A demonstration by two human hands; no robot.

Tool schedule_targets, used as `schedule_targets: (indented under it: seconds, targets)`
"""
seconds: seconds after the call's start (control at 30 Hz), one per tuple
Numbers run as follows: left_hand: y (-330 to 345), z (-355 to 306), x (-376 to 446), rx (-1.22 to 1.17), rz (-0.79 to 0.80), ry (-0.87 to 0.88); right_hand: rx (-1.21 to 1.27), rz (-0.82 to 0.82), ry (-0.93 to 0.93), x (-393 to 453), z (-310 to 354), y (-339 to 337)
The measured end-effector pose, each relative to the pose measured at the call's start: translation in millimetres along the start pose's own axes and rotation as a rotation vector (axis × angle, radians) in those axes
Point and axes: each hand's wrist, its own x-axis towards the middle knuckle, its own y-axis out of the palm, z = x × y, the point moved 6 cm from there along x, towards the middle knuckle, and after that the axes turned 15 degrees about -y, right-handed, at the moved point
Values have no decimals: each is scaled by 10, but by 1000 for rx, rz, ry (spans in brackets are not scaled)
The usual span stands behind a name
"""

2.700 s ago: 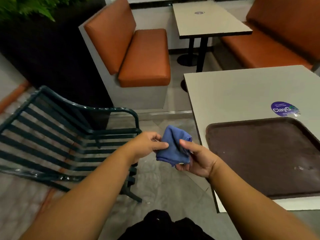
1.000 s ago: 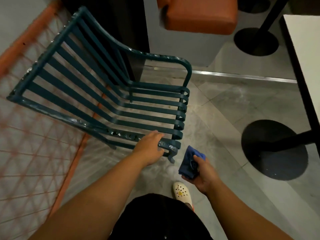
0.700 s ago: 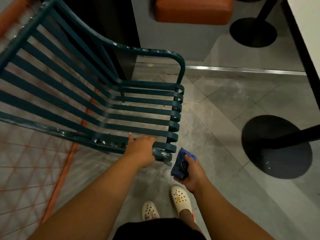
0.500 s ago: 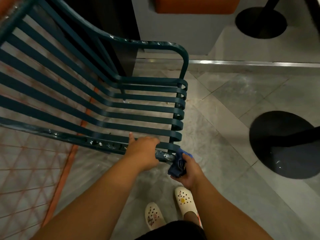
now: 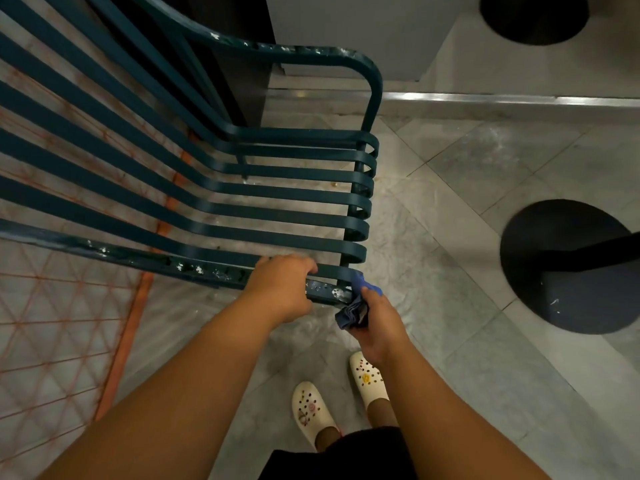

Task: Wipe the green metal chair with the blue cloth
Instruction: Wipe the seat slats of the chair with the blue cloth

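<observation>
Left hand [image 5: 282,287] gripping green chair [image 5: 214,199] armrest, right hand [image 5: 375,318] clutching bunched blue cloth [image 5: 353,308] against it

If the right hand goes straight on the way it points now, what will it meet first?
Most likely the chair: the right hand points up and left with the cloth leading, already at the chair's near front corner. Depth is unclear, but contact looks immediate.

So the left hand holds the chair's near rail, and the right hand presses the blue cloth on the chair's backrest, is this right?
Not quite. The head view shows the right hand pressing the cloth on the front corner of the chair, at the end of the near rail, not on the backrest. The rest is right: the left hand holds the near rail.
</observation>
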Motion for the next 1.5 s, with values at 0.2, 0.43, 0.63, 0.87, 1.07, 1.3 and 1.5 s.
schedule_targets:
  seconds: [0.2, 0.43, 0.63, 0.87, 1.07, 1.3, 1.5]
  targets:
    - [87, -26, 62, 126, -136, 14, -326, 26, -264, -220, -70, -3]
    - [73, -46, 91, 228, -142, -16, -533, 68, -352, -243, 89, 218]
    - [86, -38, 115, 278, -117, -12, -666, 42, -413, -391, 23, 108]
    - [67, -32, 123, 278, -114, -4, -780, 77, -489, -404, 78, 282]
    - [100, 6, 97, 131, -83, -32, -681, 4, -389, -261, 65, 161]
    - [95, 5, 68, 137, -108, -12, -805, 140, -552, -491, 53, 261]
    - [78, 1, 51, 133, -124, -19, -806, 105, -505, -355, 126, 370]
